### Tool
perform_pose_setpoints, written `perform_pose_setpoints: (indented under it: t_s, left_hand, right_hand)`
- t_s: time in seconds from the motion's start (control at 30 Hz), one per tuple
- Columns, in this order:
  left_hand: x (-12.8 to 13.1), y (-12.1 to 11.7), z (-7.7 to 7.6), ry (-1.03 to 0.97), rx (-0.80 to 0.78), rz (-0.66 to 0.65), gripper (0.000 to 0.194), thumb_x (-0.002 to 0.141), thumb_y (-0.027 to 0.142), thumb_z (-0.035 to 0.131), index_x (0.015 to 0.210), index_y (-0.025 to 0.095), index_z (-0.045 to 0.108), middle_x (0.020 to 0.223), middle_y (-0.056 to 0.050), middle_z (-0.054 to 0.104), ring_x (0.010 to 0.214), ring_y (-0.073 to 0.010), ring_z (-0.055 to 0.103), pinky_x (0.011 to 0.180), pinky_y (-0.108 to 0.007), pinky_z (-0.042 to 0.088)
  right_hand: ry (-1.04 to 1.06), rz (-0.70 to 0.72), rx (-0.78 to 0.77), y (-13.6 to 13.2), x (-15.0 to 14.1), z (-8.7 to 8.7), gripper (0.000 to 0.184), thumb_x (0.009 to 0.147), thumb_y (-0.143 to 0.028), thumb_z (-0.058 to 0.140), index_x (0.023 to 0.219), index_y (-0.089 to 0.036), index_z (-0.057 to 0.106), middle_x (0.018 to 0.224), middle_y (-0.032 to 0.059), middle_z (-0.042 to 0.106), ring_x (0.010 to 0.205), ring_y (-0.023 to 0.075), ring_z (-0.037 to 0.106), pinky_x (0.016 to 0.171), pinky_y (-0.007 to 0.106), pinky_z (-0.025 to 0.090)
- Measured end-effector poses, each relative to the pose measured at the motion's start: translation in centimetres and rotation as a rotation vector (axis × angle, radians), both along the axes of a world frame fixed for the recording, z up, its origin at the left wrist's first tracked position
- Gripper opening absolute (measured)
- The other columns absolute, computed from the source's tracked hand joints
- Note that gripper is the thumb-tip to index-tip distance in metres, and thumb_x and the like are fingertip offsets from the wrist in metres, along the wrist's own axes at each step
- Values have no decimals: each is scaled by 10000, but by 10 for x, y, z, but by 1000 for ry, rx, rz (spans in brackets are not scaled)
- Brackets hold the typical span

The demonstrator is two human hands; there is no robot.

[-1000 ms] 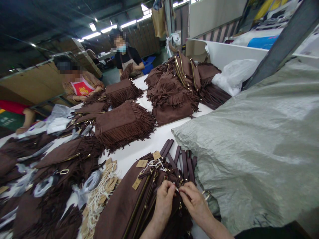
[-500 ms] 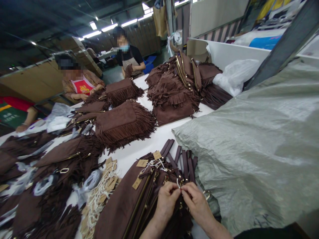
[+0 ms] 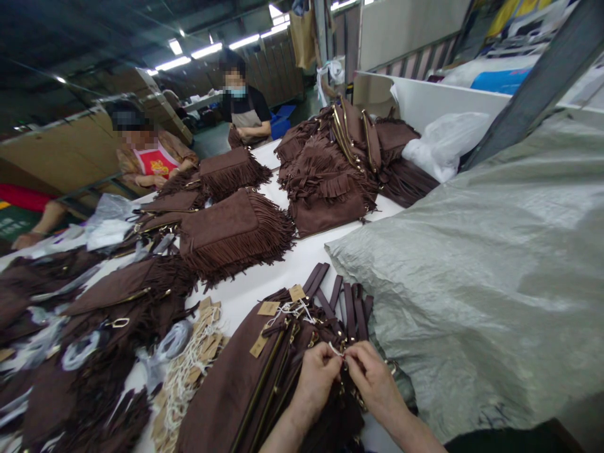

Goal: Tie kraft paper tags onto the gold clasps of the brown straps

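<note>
My left hand [image 3: 315,380] and my right hand [image 3: 374,380] meet over a stack of brown bags [image 3: 226,384] with gold zippers. Both are closed in a pinch on a short white string [image 3: 336,350] stretched between the fingertips. What else the fingers hold is hidden. Kraft paper tags [image 3: 268,308] on white strings lie across the top bags to the left of my hands. Brown straps [image 3: 349,308] stick out beyond the hands. A heap of loose tags with white strings [image 3: 201,352] lies left of the stack.
A large grey-green plastic sheet [image 3: 481,277] covers the right side. Fringed brown bags [image 3: 221,229] lie on the white table [image 3: 255,283], with a bigger pile [image 3: 325,170] farther back. Bags and clear plastic wraps [image 3: 85,346] crowd the left. Co-workers [image 3: 245,113] stand across the table.
The white string between my fingertips now slants to the left; my hands stay almost in place. A co-worker at the back has lowered a brown item.
</note>
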State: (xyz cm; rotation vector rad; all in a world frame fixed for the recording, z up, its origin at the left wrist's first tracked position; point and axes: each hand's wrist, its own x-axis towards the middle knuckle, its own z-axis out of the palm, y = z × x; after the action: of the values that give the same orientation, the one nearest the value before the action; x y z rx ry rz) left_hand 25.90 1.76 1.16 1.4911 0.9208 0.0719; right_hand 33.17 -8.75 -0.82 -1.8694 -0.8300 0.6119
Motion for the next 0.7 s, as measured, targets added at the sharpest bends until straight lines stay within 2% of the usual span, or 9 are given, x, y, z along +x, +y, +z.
perform_pose_setpoints:
  t_s: [0.07,0.17,0.3,0.43,0.57,0.7]
  left_hand:
    - [3,0,1,-24,-153,98,160,592,291,551,531,162,479,390,60,432,385,-63,352,429,-192,259]
    - [4,-2,1,-66,-258,194,181,566,288,574,513,162,455,341,57,436,322,-40,316,386,-179,193]
    - [3,-3,2,-98,-331,202,146,571,252,575,540,146,480,331,56,437,277,-34,333,347,-170,134]
    - [2,-1,8,-176,-471,209,130,616,251,552,605,148,475,486,16,560,279,-39,389,324,-168,129]
    - [-1,6,12,-237,-479,274,155,597,213,587,686,148,478,504,36,549,309,-17,344,343,-155,161]
    - [-7,11,13,-239,-430,272,224,578,224,633,731,138,492,496,50,518,340,-12,321,359,-154,160]
  right_hand:
    - [2,7,1,1,2,2,183,848,-237,365,758,-198,519,779,29,520,752,157,533,683,283,428]
    - [2,-2,5,3,4,5,184,843,-237,369,741,-199,517,771,27,516,746,156,531,684,282,426]
    - [5,-13,30,4,7,7,185,836,-249,378,723,-203,517,754,21,518,736,155,532,678,278,424]
    - [75,-26,34,0,13,9,195,826,-277,384,731,-205,538,742,21,553,729,158,544,664,274,434]
    - [107,-10,-13,-11,20,1,200,755,-171,388,847,-199,563,836,36,598,799,171,562,723,294,449]
    - [-14,88,-67,-19,17,-16,422,632,-52,387,990,-204,550,1013,53,591,903,179,548,799,317,454]
